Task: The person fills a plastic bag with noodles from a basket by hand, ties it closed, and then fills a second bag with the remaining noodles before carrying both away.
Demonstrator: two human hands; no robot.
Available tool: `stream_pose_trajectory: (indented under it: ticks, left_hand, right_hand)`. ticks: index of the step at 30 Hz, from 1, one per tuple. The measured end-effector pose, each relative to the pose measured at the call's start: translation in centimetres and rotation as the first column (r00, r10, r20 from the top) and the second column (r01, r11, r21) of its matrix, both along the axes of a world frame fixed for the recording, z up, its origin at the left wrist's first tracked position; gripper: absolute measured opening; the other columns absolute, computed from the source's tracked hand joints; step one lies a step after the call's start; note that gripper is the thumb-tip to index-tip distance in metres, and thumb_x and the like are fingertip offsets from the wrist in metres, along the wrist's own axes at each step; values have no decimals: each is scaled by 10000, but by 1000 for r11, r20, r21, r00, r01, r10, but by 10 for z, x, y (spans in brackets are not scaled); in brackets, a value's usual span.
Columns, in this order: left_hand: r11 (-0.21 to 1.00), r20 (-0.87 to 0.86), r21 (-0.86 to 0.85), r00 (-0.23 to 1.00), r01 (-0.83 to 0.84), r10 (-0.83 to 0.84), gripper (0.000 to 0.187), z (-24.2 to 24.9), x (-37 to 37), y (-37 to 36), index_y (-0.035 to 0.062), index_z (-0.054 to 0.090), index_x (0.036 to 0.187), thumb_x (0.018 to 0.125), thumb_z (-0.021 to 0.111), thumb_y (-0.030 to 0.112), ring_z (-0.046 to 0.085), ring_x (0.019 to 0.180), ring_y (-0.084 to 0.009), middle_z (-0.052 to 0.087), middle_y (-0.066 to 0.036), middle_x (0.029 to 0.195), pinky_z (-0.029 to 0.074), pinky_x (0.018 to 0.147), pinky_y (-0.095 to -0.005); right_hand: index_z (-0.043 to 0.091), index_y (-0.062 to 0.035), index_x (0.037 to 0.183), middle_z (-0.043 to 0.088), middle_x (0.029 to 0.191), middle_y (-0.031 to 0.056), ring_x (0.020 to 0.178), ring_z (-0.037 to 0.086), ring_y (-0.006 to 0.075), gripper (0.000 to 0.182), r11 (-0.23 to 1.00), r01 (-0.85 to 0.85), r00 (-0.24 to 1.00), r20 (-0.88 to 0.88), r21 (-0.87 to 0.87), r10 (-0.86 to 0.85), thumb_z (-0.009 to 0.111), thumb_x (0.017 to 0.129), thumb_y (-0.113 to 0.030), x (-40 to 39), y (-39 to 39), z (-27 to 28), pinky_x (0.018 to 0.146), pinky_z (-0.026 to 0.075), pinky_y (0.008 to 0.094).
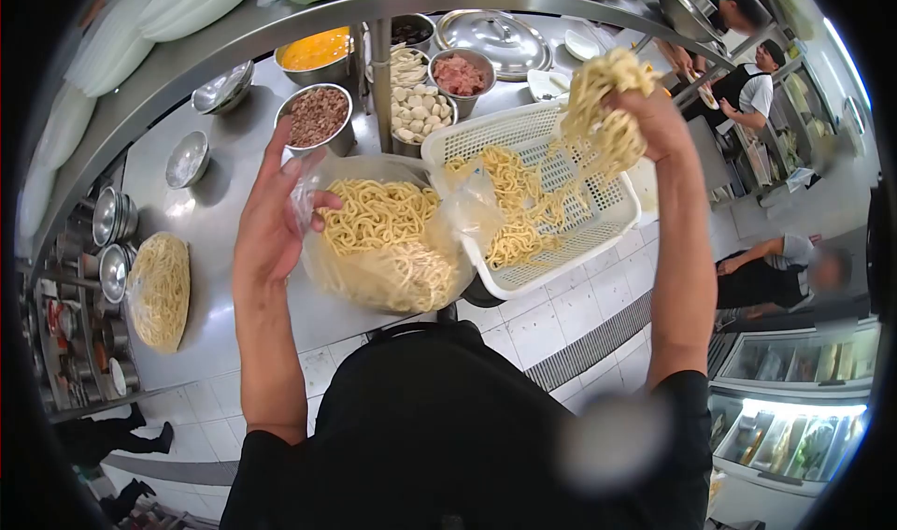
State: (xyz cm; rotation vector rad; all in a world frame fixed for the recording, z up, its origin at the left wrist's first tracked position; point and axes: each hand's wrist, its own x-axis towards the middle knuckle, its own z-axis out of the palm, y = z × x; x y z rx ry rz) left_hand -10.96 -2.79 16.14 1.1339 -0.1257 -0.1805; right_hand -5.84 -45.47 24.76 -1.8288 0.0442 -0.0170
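Note:
My right hand (654,119) is raised over the far right part of a white plastic basket (447,142), closed around a thick clump of yellow noodles (607,109). Strands hang from it toward the basket, where more loose noodles (514,193) lie. At the left, my left hand (271,217) grips the edge of a clear plastic bag (322,273) between thumb and fingers. The bag is open at the top and holds a mass of noodles (378,214). Its right side overlaps the basket's near left end.
Behind the bag stand metal pots of ground meat (318,116), white balls (420,112), pink meat (461,74) and yellow liquid (316,50). Another bag of noodles (159,292) lies at left. A steel shelf post (380,91) rises between the pots. Co-workers (747,91) stand at right.

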Motion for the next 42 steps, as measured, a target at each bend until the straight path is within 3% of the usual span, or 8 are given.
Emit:
stream_pose_trajectory:
  ticks: [10,16,18,23,29,33,37,42]
  left_hand:
    - [1000,4,16,1000,1,-1,715,5,6,9,143,146,1526,958,537,329,648,786,-195,446,-121,1384,427,519,-221]
    - [998,-31,29,998,-49,50,730,6,7,25,139,133,1527,953,539,334,640,765,-196,484,-134,1328,443,531,-232]
    - [998,-30,22,998,-60,60,710,7,5,32,193,192,1516,940,554,394,641,776,-220,484,-171,1297,463,542,-231]
    - [995,-87,51,992,-90,95,701,-5,2,56,194,217,1512,934,562,392,634,783,-210,476,-193,1295,480,566,-236]
    - [997,-40,12,996,-76,76,697,-9,0,56,166,199,1517,949,540,383,635,777,-193,464,-233,1308,514,591,-235]
    - [999,-39,-27,998,-40,39,684,-9,-3,53,146,194,1515,960,524,369,645,780,-194,451,-255,1331,519,575,-229]
    - [999,-35,-33,999,-11,10,689,-2,0,39,125,185,1517,955,537,313,639,782,-209,473,-225,1304,508,589,-246]
    - [1000,-12,21,1000,3,-3,650,-1,3,28,160,204,1512,969,508,348,651,798,-186,499,-210,1311,529,582,-230]
  right_hand:
    - [628,37,1062,694,945,137,796,693,211,337,884,-430,900,160,185,405,669,736,-37,-8,166,30,700,582,317]
    - [603,24,1139,681,946,152,906,660,260,537,749,-602,797,-270,-278,540,745,669,-193,13,269,-112,818,528,324]
    - [572,-68,1266,533,1309,225,1200,526,338,663,373,-649,713,-360,-663,601,767,685,-321,32,276,-185,1014,418,380]
    - [610,-103,1252,559,1296,182,1116,581,311,572,409,-520,724,-133,-750,677,752,737,-308,17,237,-159,962,456,374]
    - [702,-5,974,705,847,84,725,643,154,286,863,-252,968,-116,-438,224,743,780,-210,-26,122,-92,663,503,271]
    - [717,-29,869,702,805,72,678,640,151,200,795,-370,908,-367,-481,201,747,763,-196,-76,77,-138,632,505,285]
    - [697,-73,950,685,813,140,762,668,313,233,665,-140,921,150,-733,359,686,777,-228,-116,165,-184,685,530,416]
    - [663,-60,860,672,841,177,801,653,363,130,494,-371,908,-195,-786,372,560,801,-113,-81,191,-199,712,510,476]
